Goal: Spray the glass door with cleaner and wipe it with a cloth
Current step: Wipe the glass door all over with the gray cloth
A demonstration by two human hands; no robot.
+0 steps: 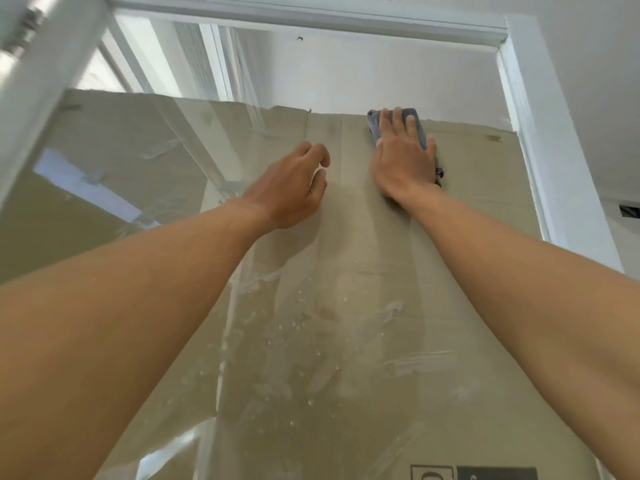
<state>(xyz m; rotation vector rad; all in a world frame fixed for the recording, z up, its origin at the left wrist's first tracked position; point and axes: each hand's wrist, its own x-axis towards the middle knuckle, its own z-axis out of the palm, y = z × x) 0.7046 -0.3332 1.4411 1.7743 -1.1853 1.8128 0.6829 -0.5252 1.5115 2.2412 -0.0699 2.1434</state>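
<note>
The glass door (346,334) fills the view, seen from below, with white cleaner streaks and droplets on its lower middle. Brown cardboard stands behind the pane. My right hand (403,161) presses a grey cloth (415,121) flat against the glass near the cardboard's top edge, fingers spread and straight. My left hand (294,188) is raised beside it, to the left, fingers loosely curled and holding nothing, close to the glass. No spray bottle is in view.
A white door frame (554,168) runs up the right side and across the top (311,15). Another white frame post (45,98) stands at the left. A dark printed label (495,472) shows on the cardboard at the bottom right.
</note>
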